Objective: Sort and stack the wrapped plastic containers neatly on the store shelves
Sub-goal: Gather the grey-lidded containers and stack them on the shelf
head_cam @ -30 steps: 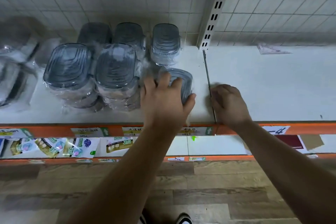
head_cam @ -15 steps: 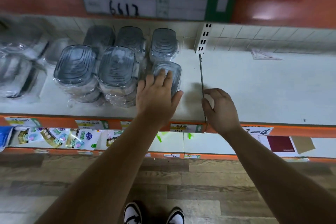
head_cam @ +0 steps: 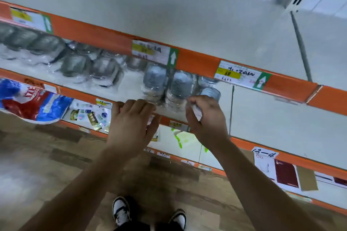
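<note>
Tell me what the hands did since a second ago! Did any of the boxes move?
The left hand came off the small wrapped grey-lidded plastic container and pulled back to the white shelf's orange front edge. The right hand moved left, close to that container, still pinching a small white scrap. The taller wrapped container stacks stayed put.

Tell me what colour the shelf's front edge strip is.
The edge strip is orange, clearest in the head view.

Left hand (head_cam: 131,120) gripping shelf edge (head_cam: 82,96), right hand (head_cam: 205,118) pinching white scrap (head_cam: 196,112)
</note>
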`<state>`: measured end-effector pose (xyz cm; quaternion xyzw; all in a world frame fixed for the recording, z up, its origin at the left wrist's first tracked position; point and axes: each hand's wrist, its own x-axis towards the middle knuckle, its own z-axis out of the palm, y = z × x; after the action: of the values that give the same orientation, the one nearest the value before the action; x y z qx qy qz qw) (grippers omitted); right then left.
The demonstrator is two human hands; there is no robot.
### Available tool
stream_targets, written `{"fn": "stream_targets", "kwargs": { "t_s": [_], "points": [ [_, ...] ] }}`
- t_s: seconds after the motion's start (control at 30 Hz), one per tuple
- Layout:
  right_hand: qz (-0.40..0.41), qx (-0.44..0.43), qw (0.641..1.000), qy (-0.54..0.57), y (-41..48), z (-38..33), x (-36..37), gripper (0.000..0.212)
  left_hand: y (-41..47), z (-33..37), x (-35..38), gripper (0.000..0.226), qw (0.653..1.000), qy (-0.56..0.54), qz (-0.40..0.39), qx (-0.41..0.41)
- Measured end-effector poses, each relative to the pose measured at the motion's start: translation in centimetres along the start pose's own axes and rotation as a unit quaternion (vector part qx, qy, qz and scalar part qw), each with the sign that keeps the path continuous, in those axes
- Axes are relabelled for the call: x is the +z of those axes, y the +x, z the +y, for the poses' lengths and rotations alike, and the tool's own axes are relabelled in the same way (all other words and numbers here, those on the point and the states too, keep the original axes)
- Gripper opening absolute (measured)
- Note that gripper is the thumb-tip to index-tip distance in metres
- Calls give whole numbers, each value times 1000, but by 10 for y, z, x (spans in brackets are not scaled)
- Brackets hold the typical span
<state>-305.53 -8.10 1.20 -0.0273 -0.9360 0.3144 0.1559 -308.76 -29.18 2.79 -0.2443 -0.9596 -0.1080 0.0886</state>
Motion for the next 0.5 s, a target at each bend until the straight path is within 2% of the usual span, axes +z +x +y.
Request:
{"fn": "stream_targets", "kwargs": {
  "t_s": [0.2, 0.37, 0.5],
  "points": [
    [17, -79, 996, 23, 36, -121, 41, 31, -26, -89, -74, 34, 994, -7, 87, -60],
    [89, -131, 985, 72, 77, -238, 102, 29, -43, -201, -130, 31, 983, 13, 164, -82],
    [84, -162, 978, 96, 109, -326, 155, 29, -48, -288, -172, 32, 977, 40, 187, -88]
  ]
}}
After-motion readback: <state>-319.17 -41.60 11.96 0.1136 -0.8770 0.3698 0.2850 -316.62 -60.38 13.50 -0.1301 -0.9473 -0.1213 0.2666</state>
